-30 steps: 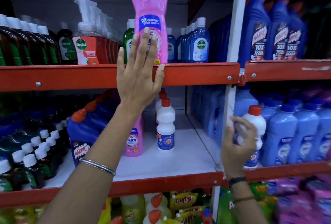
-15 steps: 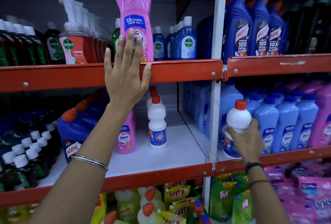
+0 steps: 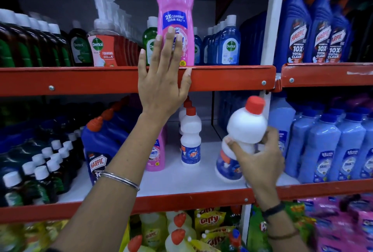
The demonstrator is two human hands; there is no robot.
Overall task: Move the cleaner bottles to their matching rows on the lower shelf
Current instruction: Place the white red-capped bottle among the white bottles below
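Observation:
A tall pink cleaner bottle [image 3: 175, 5] stands at the front edge of the upper shelf [image 3: 232, 76]. My left hand [image 3: 163, 82] is flat and open, its fingers resting against the bottle's lower label and its thumb on the shelf edge. My right hand [image 3: 260, 159] grips a white bottle with a red cap [image 3: 245, 128], tilted left, over the right end of the lower shelf [image 3: 191, 179]. A row of matching white red-capped bottles [image 3: 190, 136] stands in the middle of that shelf. A pink bottle [image 3: 156, 151] stands left of them, partly hidden by my forearm.
Blue Harpic bottles [image 3: 101, 151] and dark small bottles [image 3: 40, 167] fill the lower shelf's left side. Light blue bottles [image 3: 327, 146] crowd the right bay past a white upright post [image 3: 272, 19]. Dettol bottles [image 3: 103, 48] line the upper shelf. Yellow bottles and pouches sit below.
My right hand has carried the white bottle leftward from the right bay, past the post, over the lower shelf, and tilted it. My left hand stays against the pink bottle.

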